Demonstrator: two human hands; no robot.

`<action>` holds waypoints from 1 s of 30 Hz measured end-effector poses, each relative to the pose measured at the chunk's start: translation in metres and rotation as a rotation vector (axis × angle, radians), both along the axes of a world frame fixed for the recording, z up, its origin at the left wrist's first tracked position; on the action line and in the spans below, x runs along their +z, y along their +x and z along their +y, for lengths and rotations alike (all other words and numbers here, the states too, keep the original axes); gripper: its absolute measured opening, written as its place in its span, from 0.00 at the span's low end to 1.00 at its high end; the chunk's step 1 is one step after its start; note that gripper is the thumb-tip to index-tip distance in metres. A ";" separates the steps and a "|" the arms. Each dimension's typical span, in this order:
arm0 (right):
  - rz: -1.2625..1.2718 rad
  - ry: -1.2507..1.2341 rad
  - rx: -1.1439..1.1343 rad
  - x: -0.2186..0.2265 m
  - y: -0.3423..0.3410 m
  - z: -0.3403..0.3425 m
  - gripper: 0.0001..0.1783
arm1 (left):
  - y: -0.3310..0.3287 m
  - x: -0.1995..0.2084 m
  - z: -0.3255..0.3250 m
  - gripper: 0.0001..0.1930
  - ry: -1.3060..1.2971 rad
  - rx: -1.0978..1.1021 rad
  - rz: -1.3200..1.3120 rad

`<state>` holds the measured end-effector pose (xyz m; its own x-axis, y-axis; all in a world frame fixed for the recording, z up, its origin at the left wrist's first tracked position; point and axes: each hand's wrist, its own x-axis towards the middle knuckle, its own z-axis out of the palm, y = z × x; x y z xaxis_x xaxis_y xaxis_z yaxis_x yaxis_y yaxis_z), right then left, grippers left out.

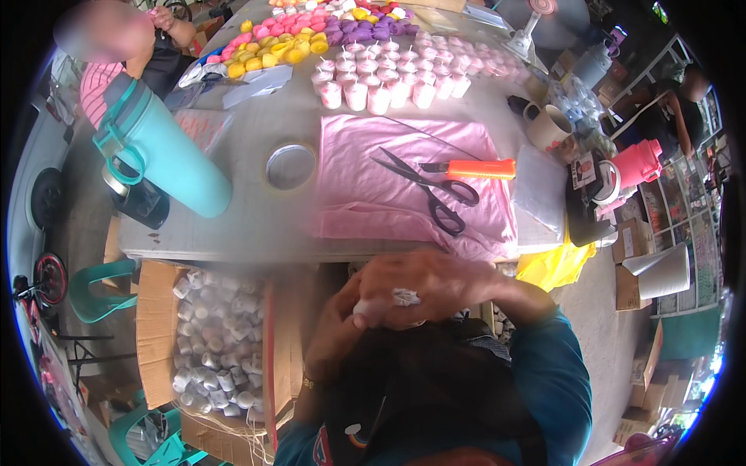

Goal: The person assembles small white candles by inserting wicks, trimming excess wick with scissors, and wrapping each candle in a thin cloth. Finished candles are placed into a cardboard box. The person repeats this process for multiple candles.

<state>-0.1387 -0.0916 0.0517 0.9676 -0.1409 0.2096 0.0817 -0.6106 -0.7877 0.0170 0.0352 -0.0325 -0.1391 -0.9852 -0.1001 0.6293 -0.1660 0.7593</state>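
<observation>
Just off the front edge of the table, my left hand (332, 318) and my right hand (443, 278) come together, fingers closed and slightly blurred. Between them shows part of a small whitish, crumpled-looking piece (406, 297); my fingers cover the rest, so its kind is unclear. Beyond my hands a folded pink cloth (357, 175) lies on the table. On it rest black-handled scissors (423, 182), blades partly apart, and an orange utility knife (482, 168). A roll of clear tape (291, 167) lies left of the cloth.
Rows of pink candles in cups (378, 99) stand farther back, behind them yellow (272, 54) and purple pieces (361, 31). A turquoise bottle (167, 147) stands left, a mug (547, 128) right. Below left, a cardboard box (158, 334) holds several white cups (210, 334). Two people are nearby.
</observation>
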 end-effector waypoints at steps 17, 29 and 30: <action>0.202 -1.047 -1.088 -0.029 -0.018 -0.240 0.20 | -0.005 -0.007 0.030 0.10 0.055 0.224 -0.549; 0.195 0.161 -0.348 -0.047 0.005 0.041 0.17 | -0.005 0.009 0.036 0.04 -0.169 0.416 -0.860; 0.199 0.189 -0.353 -0.055 0.003 0.044 0.16 | -0.003 0.014 0.038 0.05 -0.173 0.440 -0.944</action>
